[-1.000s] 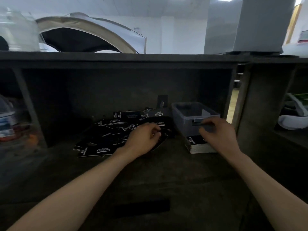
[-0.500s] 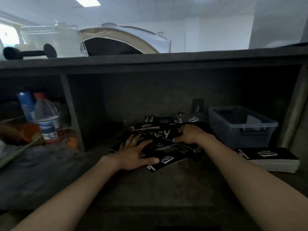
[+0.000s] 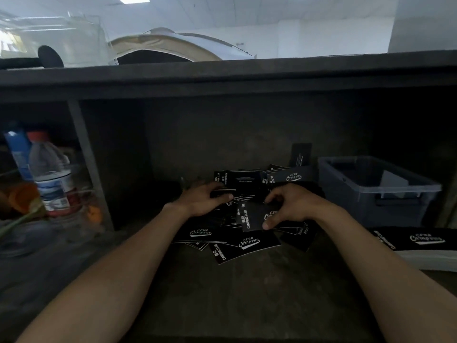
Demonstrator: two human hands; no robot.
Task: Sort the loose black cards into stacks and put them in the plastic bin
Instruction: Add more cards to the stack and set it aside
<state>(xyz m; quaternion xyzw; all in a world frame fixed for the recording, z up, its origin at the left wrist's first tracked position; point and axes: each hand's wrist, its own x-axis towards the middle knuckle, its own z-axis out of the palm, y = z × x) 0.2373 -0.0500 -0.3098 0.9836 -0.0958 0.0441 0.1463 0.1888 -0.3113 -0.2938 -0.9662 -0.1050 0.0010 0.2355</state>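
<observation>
A heap of loose black cards [image 3: 244, 243] with white lettering lies on the dark shelf floor in the middle of the view. My left hand [image 3: 205, 200] grips a few cards at the heap's back left. My right hand [image 3: 288, 209] pinches a black card [image 3: 249, 219] lifted over the heap, thumb under its lower edge. The grey plastic bin [image 3: 378, 191] stands to the right of the heap, with something pale inside it. A finished stack of cards [image 3: 420, 246] lies in front of the bin at the right edge.
A shelf board [image 3: 222, 75] overhangs the compartment. An upright divider [image 3: 89, 164] closes it on the left; beyond it stand a water bottle [image 3: 50, 177] and orange items [image 3: 23, 196]. More cards lean against the back wall [image 3: 300, 154].
My right hand left the bin and came to the heap, where it now pinches a card. My left hand went from flat on the cards to gripping some. The view swung left.
</observation>
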